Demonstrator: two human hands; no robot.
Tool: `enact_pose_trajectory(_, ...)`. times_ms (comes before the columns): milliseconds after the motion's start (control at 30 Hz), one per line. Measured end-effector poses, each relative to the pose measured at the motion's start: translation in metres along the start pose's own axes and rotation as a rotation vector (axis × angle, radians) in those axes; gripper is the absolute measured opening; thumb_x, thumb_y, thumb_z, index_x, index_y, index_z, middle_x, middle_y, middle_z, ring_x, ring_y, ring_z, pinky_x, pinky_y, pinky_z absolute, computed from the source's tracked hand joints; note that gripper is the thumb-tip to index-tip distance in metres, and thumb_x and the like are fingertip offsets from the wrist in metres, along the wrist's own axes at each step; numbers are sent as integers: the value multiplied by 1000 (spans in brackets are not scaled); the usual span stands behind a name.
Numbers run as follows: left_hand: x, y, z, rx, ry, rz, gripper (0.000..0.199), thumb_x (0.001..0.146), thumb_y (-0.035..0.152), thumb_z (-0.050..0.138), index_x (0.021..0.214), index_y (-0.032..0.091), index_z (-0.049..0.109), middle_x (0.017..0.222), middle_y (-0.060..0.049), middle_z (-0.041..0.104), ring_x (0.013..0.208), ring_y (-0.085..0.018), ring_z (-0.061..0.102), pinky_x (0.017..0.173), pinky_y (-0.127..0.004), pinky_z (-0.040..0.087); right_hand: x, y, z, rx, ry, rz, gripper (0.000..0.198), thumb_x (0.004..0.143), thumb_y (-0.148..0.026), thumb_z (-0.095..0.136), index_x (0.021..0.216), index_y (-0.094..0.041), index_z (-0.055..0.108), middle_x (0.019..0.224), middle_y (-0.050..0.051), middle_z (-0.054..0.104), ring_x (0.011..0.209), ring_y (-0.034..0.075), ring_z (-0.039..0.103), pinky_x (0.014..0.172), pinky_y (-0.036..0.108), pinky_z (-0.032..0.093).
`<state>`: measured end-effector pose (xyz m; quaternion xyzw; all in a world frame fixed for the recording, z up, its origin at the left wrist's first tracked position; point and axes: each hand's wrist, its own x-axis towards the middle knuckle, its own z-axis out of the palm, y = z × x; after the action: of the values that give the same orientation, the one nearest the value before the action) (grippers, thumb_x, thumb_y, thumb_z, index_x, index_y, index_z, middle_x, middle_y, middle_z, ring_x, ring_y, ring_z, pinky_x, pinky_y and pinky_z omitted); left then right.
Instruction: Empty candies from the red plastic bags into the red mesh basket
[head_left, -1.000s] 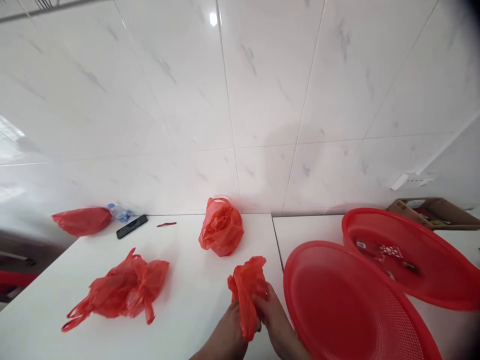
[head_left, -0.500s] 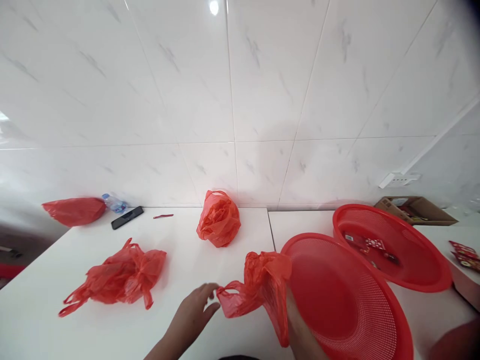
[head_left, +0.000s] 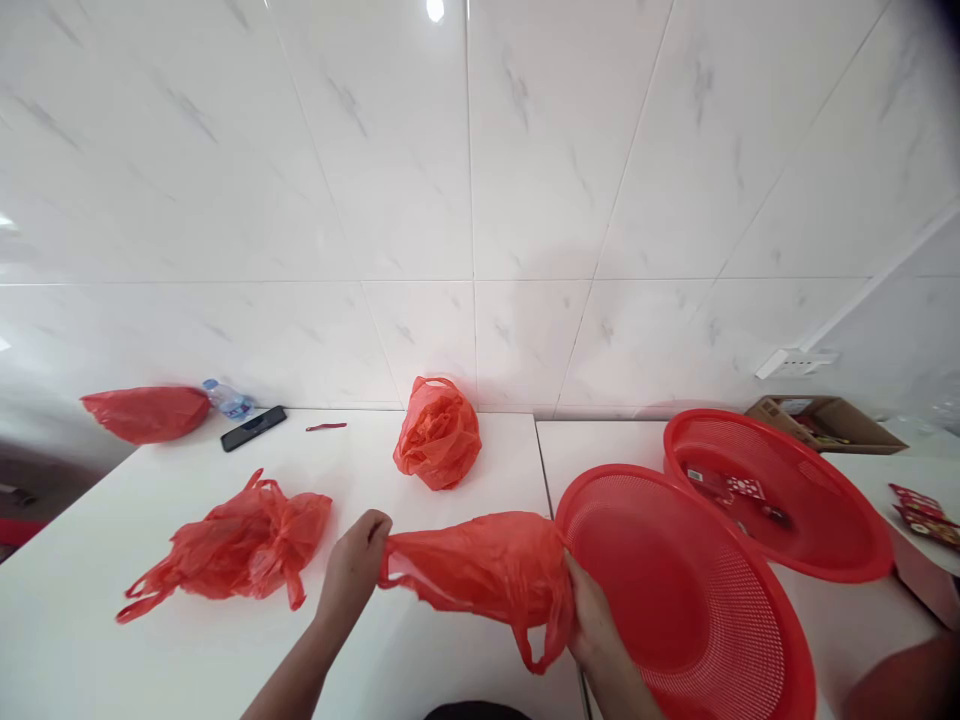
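Observation:
A thin red plastic bag [head_left: 480,565] is stretched sideways between my two hands above the white table. My left hand [head_left: 358,560] is closed on the bag's left end, by a handle loop. At the bag's right end, my right hand [head_left: 589,610] grips it, with the fingers partly hidden behind the plastic. One handle loop dangles near my right hand. To the left lies a crumpled red bag [head_left: 232,545] with its handles spread out. Another bunched red bag [head_left: 439,435] rests near the wall.
A red plastic basket [head_left: 645,570] is close by my right hand. Behind it, a second basket [head_left: 840,530] contains small packets. At the back left are a phone [head_left: 253,429], a water bottle [head_left: 229,400] and another red bag [head_left: 146,414]. A cardboard box [head_left: 870,428] stands far right.
My left hand has closed on the bag and moved left and up. The bag, bunched before, is now pulled out sideways. My right hand shows more clearly at its right end.

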<state>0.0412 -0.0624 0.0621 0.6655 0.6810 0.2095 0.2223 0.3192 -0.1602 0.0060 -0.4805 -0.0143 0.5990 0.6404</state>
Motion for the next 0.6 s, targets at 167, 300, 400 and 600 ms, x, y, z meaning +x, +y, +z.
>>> enact_pose_trajectory(167, -4, 12, 0, 37, 115, 342, 32, 85, 33, 55, 115, 23, 58, 111, -8, 65, 104, -25, 61, 87, -37, 50, 8, 17, 8, 68, -56, 120, 28, 66, -42, 77, 70, -18, 65, 65, -1, 63, 60, 14, 55, 58, 27, 49)
enact_pose_trajectory(300, -32, 36, 34, 218, -112, 774, 78, 67, 7, 68, 137, 32, 45, 154, -8, 32, 142, -34, 26, 109, -53, 32, 10, 35, 14, -33, -90, 134, 31, 71, -49, 71, 77, -18, 67, 68, 0, 66, 62, 16, 57, 61, 29, 47)
enact_pose_trajectory(400, -45, 50, 56, 146, -353, 824, 59, 63, -2, 60, 113, 31, 64, 145, -4, 47, 138, -33, 33, 109, -55, 28, 7, 40, 14, -137, -150, 124, 34, 74, -51, 66, 81, -18, 67, 72, 2, 68, 65, 16, 57, 64, 29, 45)
enact_pose_trajectory(600, -26, 59, 37, -382, -620, 276, 19, 68, 6, 39, 69, 20, 53, 59, 4, 54, 58, -13, 51, 58, -24, 41, 0, 31, -8, -386, -187, -4, 29, 72, -44, 67, 65, -19, 53, 60, -4, 56, 54, 9, 44, 52, 23, 31)
